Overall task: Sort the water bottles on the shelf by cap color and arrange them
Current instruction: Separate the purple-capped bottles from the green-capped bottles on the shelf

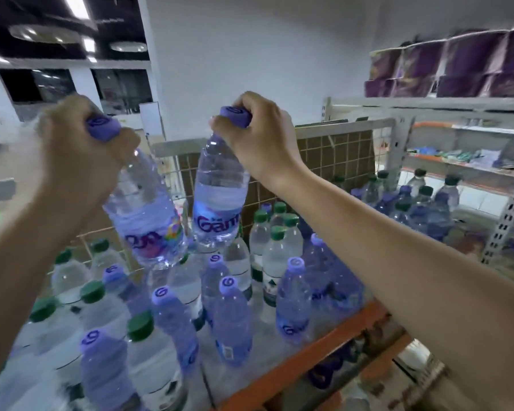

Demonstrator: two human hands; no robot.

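Each of my hands holds a purple-capped water bottle in the air above the shelf. My left hand (pixel 80 149) grips the cap and neck of one bottle (pixel 144 209), which tilts to the right. The other bottle (pixel 218 200) hangs nearly upright from my right hand (pixel 258 140), whose fingers curl round its cap. Below them, on the shelf (pixel 303 354), stand several mixed bottles: purple-capped ones (pixel 232 318) and green-capped ones (pixel 149 360).
A wire mesh panel (pixel 333 155) backs the shelf, and its orange front rail runs at the lower right. More purple- and green-capped bottles (pixel 419 203) stand on a neighbouring shelf to the right. Purple packs (pixel 457 63) are stacked on the top shelf.
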